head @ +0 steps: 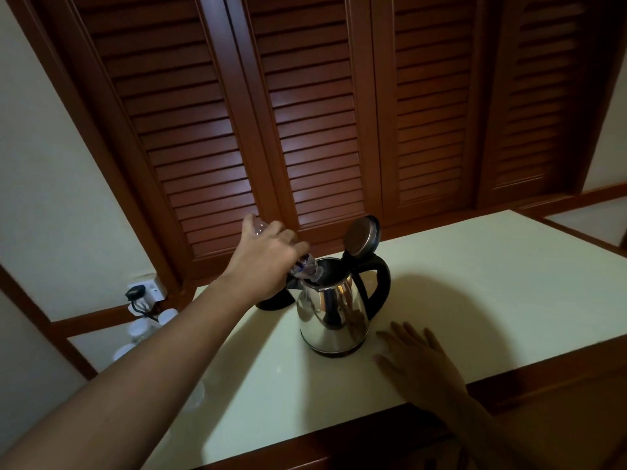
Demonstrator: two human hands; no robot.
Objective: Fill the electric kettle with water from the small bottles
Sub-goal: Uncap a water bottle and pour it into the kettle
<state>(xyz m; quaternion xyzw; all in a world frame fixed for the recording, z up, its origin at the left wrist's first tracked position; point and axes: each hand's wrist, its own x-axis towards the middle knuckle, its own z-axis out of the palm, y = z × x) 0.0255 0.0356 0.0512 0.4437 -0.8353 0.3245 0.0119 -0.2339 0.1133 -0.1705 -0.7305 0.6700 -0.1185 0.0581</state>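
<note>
Head view: the kettle (334, 313) stands on the pale counter (475, 283) near the middle of your sight. Its lid (361, 236) is hinged up at its 1 o'clock.
Left hand (268, 262): your fingers are curled round the small bottle (307, 268). It is tipped neck-down from the kettle's 10 o'clock, with its mouth at the rim. Whether water is running cannot be told.
Right hand (419, 361): it lies flat on the counter at the kettle's 4 o'clock, fingers straight and spread. It holds nothing and is apart from the kettle.
Spill: the neck sits right at the rim's edge, so a small drift toward 10 o'clock would likely send water down the steel side.
Base (276, 301): the black base sits at the kettle's 9 o'clock, partly hidden by your left hand. Stray water would probably land on it.
Socket (149, 290): a plug is in it, off at 8 o'clock, so a wet base could be a hazard.
Kettle slide: nothing braces it, so if you press the neck on the rim it may shift or rock.
Lid: a knock from your knuckles could drop it onto the bottle.
Overfill: the level inside is hidden from you.
</note>
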